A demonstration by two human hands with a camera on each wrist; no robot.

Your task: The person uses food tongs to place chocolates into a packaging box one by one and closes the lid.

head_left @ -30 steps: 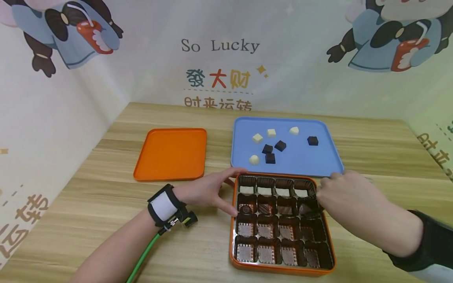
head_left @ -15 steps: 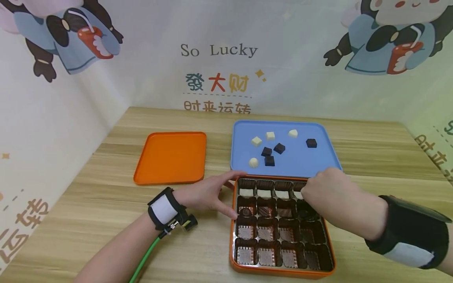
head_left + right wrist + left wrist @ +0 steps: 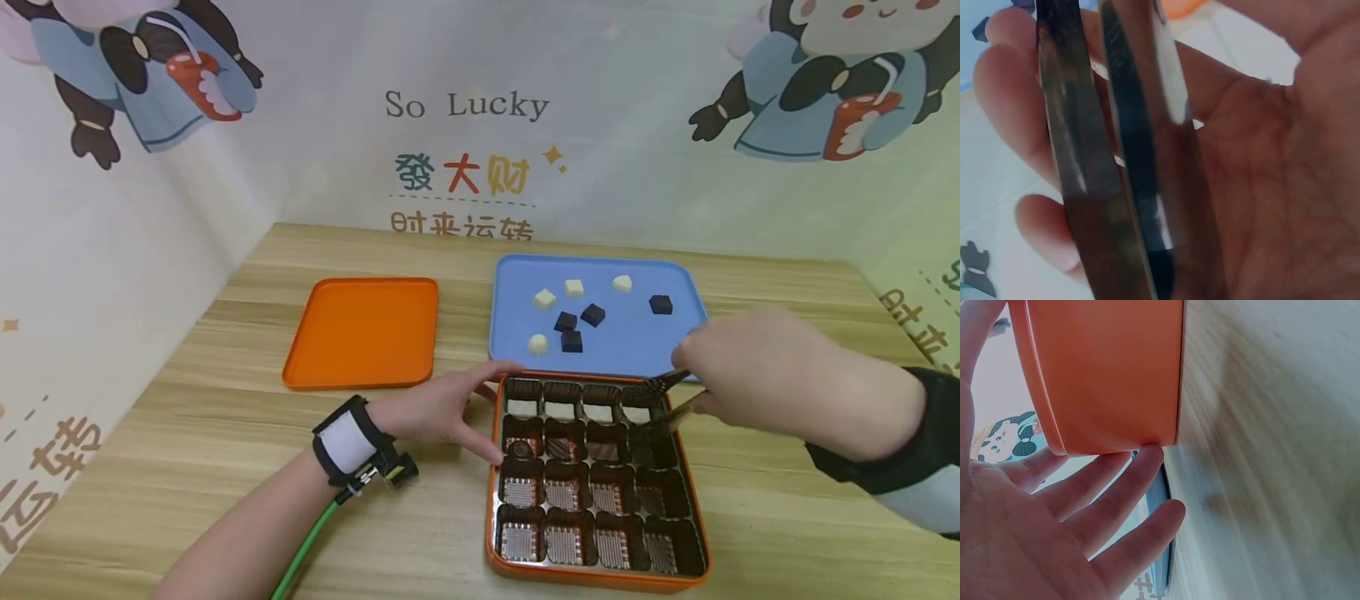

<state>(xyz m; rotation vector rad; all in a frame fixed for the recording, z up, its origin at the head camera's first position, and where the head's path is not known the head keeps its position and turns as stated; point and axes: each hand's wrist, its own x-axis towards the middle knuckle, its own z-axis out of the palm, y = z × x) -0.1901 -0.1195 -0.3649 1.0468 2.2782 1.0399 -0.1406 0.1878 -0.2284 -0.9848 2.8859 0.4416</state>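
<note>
My right hand (image 3: 787, 383) holds a pair of metal tongs (image 3: 678, 412) at the box's right edge. The two arms stand apart, their dark tips over the far-right compartments. In the right wrist view the fingers curl round the tongs (image 3: 1079, 150). An orange-rimmed box (image 3: 592, 575) holds a dark divided insert. Pale chocolates (image 3: 560, 410) fill its far row, and brown chocolates (image 3: 602, 451) sit in the second; its rightmost compartment is too dark to read. My left hand (image 3: 442, 408) rests on the box's left side, its fairly straight fingers (image 3: 1129, 481) touching the orange wall (image 3: 1104, 369).
Behind the box lies a blue tray (image 3: 637, 350) with several white chocolates (image 3: 573, 287) and dark chocolates (image 3: 572, 341) spread over it. An orange tray (image 3: 360, 333) lies to its left. A green cable (image 3: 303, 542) runs from the left wristband. Printed cloth hangs behind the wooden table (image 3: 202, 417).
My right hand moved left over the box's far-right compartments, then back right. The tongs now show with their arms spread. The left hand and box stayed in place.
</note>
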